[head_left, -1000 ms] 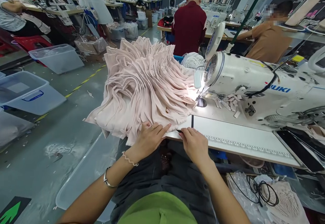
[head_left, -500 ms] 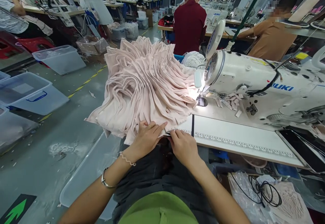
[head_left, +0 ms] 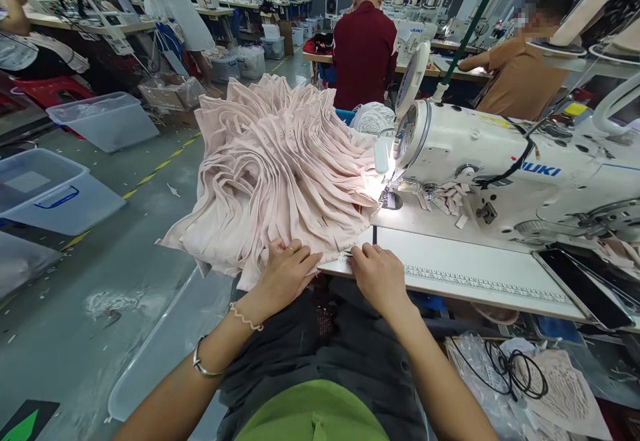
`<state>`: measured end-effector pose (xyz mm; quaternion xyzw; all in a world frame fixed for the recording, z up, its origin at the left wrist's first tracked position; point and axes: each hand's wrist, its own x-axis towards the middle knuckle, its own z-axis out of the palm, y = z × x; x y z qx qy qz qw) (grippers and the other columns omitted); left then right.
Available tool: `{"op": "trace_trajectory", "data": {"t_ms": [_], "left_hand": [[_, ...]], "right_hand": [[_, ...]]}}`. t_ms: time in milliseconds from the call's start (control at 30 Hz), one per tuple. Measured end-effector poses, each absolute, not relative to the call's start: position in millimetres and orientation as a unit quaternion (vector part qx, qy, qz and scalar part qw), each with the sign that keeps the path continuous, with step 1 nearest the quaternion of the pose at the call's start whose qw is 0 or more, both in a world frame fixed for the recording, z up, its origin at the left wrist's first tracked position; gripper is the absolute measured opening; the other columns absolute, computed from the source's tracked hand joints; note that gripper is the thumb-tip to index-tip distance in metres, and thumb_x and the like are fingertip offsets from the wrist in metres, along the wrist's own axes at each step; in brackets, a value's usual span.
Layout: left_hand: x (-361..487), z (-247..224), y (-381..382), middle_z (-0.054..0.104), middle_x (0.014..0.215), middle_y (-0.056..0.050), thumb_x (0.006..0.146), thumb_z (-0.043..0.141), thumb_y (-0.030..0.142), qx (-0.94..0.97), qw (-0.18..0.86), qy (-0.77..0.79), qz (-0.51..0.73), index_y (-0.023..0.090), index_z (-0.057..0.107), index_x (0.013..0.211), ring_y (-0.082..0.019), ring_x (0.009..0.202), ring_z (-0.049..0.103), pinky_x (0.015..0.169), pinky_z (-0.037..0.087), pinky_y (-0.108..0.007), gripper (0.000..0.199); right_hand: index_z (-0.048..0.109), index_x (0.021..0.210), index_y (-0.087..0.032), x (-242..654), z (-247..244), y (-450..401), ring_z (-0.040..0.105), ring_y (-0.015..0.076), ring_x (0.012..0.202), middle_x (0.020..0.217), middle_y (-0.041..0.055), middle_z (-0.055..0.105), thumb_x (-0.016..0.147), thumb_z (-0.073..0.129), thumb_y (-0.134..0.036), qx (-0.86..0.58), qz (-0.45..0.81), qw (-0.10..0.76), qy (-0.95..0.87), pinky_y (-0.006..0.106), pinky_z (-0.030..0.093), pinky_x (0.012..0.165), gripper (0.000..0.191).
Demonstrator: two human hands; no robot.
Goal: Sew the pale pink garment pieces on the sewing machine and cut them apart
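Observation:
A big heap of pale pink fabric pieces [head_left: 280, 161] lies in many folded layers across the left end of the sewing table. At its near edge, my left hand [head_left: 290, 271] has its fingers closed on the fabric. My right hand [head_left: 380, 277] is closed just right of the heap, over the table's front edge. From its fingertips a small dark pointed tool [head_left: 345, 253] sticks out to the left toward the cloth; most of it is hidden in the hand. The white sewing machine [head_left: 465, 134] stands behind, its needle area lit beside the heap's right side.
A printed ruler [head_left: 475, 285] runs along the table's front edge [head_left: 450, 254]. A dark phone-like slab [head_left: 575, 284] lies at the right. Clear plastic bins [head_left: 65, 191] stand on the floor at left. Ahead, a person in dark red [head_left: 365, 47] sits with their back to me.
My right hand has moved right, away from my left hand, with the dark tool still in it. My left hand stays on the fabric edge. The whole view has shifted slightly.

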<state>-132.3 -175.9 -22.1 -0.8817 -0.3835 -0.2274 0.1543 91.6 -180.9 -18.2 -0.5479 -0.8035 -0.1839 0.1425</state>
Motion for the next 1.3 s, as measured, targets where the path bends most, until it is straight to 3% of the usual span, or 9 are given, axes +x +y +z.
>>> {"op": "trace_trajectory", "data": {"t_ms": [133,267,333,433,533,800,967,1133,1300], "left_hand": [[-122.8,-10.3,-173.2,0.067,0.104,-0.011,0.092,0.062,0.033,-0.885,0.152,-0.389,-0.204,0.017,0.066,0.094,-0.029,0.098,0.057,0.087,0.034,-0.047,0.016],[-107.6,-2.7,-156.4,0.056,0.138,-0.012,0.097,0.049,0.02,-0.913,0.136,-0.327,-0.202,0.017,0.064,0.088,-0.029,0.129,0.047,0.105,0.028,-0.053,0.017],[-104.6,-3.5,-147.6,0.062,0.131,-0.011,0.097,0.045,0.013,-0.929,0.116,-0.288,-0.202,0.016,0.063,0.088,-0.024,0.126,0.052,0.108,0.028,-0.05,0.02],[-110.6,-6.0,-143.1,0.072,0.098,-0.008,0.096,0.046,0.015,-0.93,0.11,-0.285,-0.203,0.015,0.062,0.081,-0.021,0.094,0.065,0.099,0.037,-0.045,0.022],[-123.4,-6.4,-149.0,0.07,0.082,-0.005,0.097,0.047,0.02,-0.92,0.116,-0.304,-0.217,0.015,0.062,0.078,-0.018,0.078,0.063,0.09,0.04,-0.04,0.024],[-121.9,-6.0,-149.2,0.064,0.076,-0.003,0.1,0.043,0.02,-0.91,0.131,-0.322,-0.225,0.015,0.059,0.08,-0.017,0.072,0.059,0.083,0.038,-0.036,0.026],[-104.8,-8.8,-135.0,0.063,0.086,-0.005,0.099,0.048,0.021,-0.907,0.18,-0.337,-0.179,0.016,0.06,0.112,-0.021,0.083,0.058,0.075,0.036,-0.035,0.018],[-104.9,-7.6,-137.2,0.062,0.08,-0.004,0.099,0.05,0.021,-0.91,0.177,-0.328,-0.183,0.016,0.066,0.096,-0.02,0.079,0.057,0.072,0.034,-0.036,0.017],[-103.4,-3.0,-138.0,0.064,0.087,-0.007,0.096,0.054,0.023,-0.907,0.168,-0.341,-0.181,0.016,0.066,0.083,-0.024,0.089,0.058,0.076,0.039,-0.038,0.019]], "right_hand": [[0.064,0.086,-0.022,81.2,-20.4,-178.0,0.052,0.0151,0.068,0.076,0.0027,0.063,0.095,0.049,-0.016,-0.542,-0.178,0.12,-0.813,0.032,0.021,0.061,0.018],[0.065,0.089,-0.022,88.4,-18.9,-176.2,0.052,0.0144,0.066,0.076,0.0024,0.063,0.098,0.047,-0.022,-0.572,-0.171,0.129,-0.792,0.032,0.02,0.058,0.019],[0.065,0.092,-0.021,98.1,-15.3,-175.7,0.054,0.0146,0.067,0.079,0.003,0.064,0.099,0.047,-0.027,-0.6,-0.167,0.139,-0.77,0.031,0.021,0.058,0.02],[0.064,0.095,-0.019,110.4,-8.7,-175.8,0.056,0.0153,0.069,0.082,0.0038,0.065,0.098,0.046,-0.029,-0.622,-0.155,0.129,-0.757,0.03,0.022,0.058,0.02],[0.063,0.095,-0.019,110.8,-4.4,-175.4,0.057,0.016,0.07,0.081,0.0038,0.064,0.098,0.046,-0.028,-0.607,-0.143,0.091,-0.776,0.031,0.021,0.058,0.019],[0.061,0.099,-0.019,81.4,-7.6,-168.8,0.059,0.0168,0.079,0.087,0.0053,0.065,0.098,0.044,-0.018,-0.524,-0.126,0.044,-0.841,0.03,0.026,0.063,0.017],[0.062,0.1,-0.019,93.4,-3.5,-166.2,0.059,0.0166,0.076,0.086,0.0056,0.066,0.1,0.042,-0.025,-0.572,-0.121,0.043,-0.81,0.03,0.025,0.061,0.021],[0.063,0.1,-0.02,112.4,5.2,-162.9,0.06,0.0176,0.078,0.086,0.006,0.066,0.098,0.045,-0.027,-0.612,-0.139,0.046,-0.778,0.03,0.026,0.063,0.019],[0.063,0.101,-0.021,102.7,-2.1,-156.9,0.06,0.0167,0.078,0.09,0.0055,0.067,0.098,0.045,-0.022,-0.572,-0.127,0.035,-0.809,0.029,0.027,0.065,0.018]]}}
